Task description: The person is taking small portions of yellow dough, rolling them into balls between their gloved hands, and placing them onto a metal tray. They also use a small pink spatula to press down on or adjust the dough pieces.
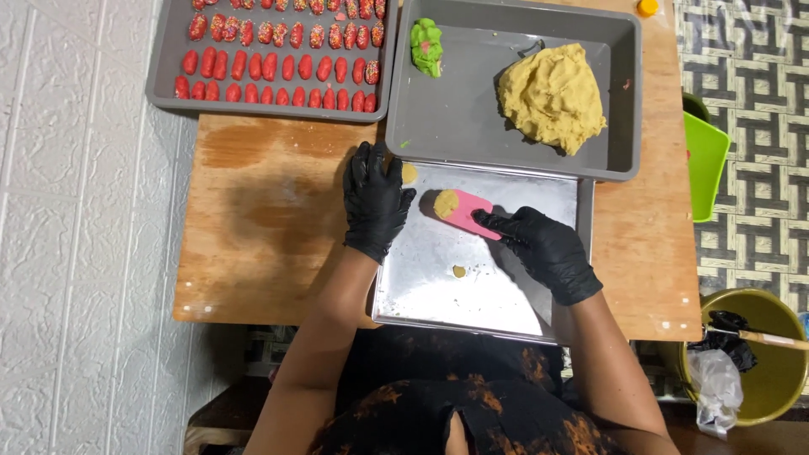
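Both my hands wear black gloves over a shiny metal tray (438,295). My right hand (539,248) grips a pink flat scraper (472,211) that rests on the tray, with a lump of tan dough (446,203) at its far end. My left hand (373,200) lies flat on the tray's left edge, its fingers spread, next to a small round piece of dough (409,173). A tiny dough crumb (458,271) lies in the middle of the tray.
A grey tub (455,118) behind the tray holds a large mound of tan dough (552,97) and a green dough lump (426,46). A grey tray (164,59) at the back left carries rows of red sprinkled pieces (278,67). Green container (704,160) and yellow bucket (771,379) stand right of the wooden table (253,219).
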